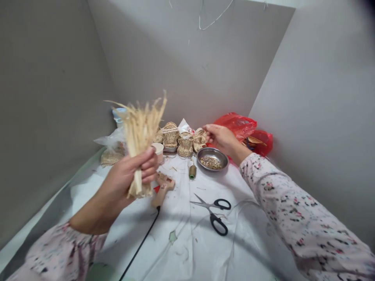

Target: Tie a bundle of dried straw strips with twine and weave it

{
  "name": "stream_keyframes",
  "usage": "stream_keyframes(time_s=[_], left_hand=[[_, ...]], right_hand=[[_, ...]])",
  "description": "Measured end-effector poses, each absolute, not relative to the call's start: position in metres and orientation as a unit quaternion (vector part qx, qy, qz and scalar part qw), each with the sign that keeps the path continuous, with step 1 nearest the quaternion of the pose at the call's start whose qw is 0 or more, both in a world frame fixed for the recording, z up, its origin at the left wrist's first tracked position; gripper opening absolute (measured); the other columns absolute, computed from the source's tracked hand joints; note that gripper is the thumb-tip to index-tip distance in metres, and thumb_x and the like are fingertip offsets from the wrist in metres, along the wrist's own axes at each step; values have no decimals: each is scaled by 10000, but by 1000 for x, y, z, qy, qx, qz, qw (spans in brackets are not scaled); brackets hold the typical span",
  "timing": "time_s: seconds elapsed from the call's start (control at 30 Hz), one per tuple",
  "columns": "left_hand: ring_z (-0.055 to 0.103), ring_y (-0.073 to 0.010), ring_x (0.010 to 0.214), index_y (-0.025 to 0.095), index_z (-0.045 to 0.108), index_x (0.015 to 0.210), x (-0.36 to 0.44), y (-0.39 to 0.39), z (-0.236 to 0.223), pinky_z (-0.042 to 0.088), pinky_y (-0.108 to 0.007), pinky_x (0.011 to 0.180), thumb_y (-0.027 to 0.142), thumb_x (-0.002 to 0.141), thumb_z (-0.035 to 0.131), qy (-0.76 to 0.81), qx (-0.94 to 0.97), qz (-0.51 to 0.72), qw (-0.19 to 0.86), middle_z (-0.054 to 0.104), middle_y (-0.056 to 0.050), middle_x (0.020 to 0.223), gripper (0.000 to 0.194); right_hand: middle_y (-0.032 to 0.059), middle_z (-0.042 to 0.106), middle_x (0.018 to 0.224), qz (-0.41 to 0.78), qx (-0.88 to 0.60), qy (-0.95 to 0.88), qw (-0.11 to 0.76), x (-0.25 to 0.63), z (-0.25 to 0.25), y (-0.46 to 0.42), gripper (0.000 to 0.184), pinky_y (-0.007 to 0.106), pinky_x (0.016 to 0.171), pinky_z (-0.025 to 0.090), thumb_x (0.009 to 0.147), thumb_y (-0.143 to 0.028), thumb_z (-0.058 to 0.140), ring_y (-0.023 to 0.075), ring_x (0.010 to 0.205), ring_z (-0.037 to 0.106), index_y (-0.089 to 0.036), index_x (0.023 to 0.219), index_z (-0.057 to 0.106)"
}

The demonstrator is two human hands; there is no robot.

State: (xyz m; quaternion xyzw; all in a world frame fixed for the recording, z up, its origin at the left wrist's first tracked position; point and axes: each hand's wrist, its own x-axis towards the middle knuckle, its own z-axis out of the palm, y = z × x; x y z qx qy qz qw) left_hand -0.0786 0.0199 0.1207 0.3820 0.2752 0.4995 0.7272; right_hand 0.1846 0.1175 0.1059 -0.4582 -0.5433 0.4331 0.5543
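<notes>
A bundle of pale dried straw strips (141, 128) stands upright in my left hand (137, 169), with the fingers wrapped round its lower part. The loose tips fan out above my fist. My right hand (221, 137) reaches out above the far rim of a metal bowl (202, 162), its thumb and fingers pinched together. Whatever they hold, if anything, is too small to make out. Just left of those fingertips sits a woven straw piece (200, 139), and more woven straw pieces (185, 144) stand beside it.
Scissors (209, 207) lie spread on the white-covered table (181, 253). A corded glue gun (162, 191) lies near my left hand. Behind are a thread spool (192, 171), a paper cup (158, 150), a clear bag (113, 146) and red plastic bags (237, 124). Walls enclose the back and sides.
</notes>
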Motion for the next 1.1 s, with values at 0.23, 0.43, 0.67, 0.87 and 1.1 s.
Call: stream_keyframes(time_s=[0.23,0.43,0.67,0.87,1.1], left_hand=[[363,-45,440,183,434,680,-100,11,138,360,-128,412,70,940,386,244,282,705,604,406,54,537,287],[326,-29,399,163,455,702,-57,15,118,302,-131,354,165,865,573,265,339,546,719,380,68,562,201],[408,-58,417,167,491,679,-23,6,100,360,-173,397,326,788,678,303,438,452,715,459,48,558,269],[512,-114,505,157,584,594,8,-2,81,409,-212,491,336,827,600,286,653,357,605,552,-6,538,294],[602,-223,1029,232,698,882,57,-3,57,469,-334,937,163,730,684,166,750,359,531,688,-41,1034,168]], right_hand=[[41,648,766,371,-527,-554,527,211,107,133,188,201,584,443,758,-145,640,98,628,556,-112,943,653],[129,454,1432,503,-395,-689,343,141,102,94,768,272,706,516,721,-209,705,144,838,644,-242,1421,390],[145,663,1140,466,-478,-613,422,152,96,59,425,298,810,492,919,-425,455,177,931,651,-125,1174,616],[62,702,842,551,-360,-639,399,171,85,-16,478,338,693,530,779,-537,624,194,701,665,-173,1088,648],[45,710,1031,419,-463,-610,487,180,91,-47,222,400,909,494,708,-343,738,246,1013,638,-244,905,714]])
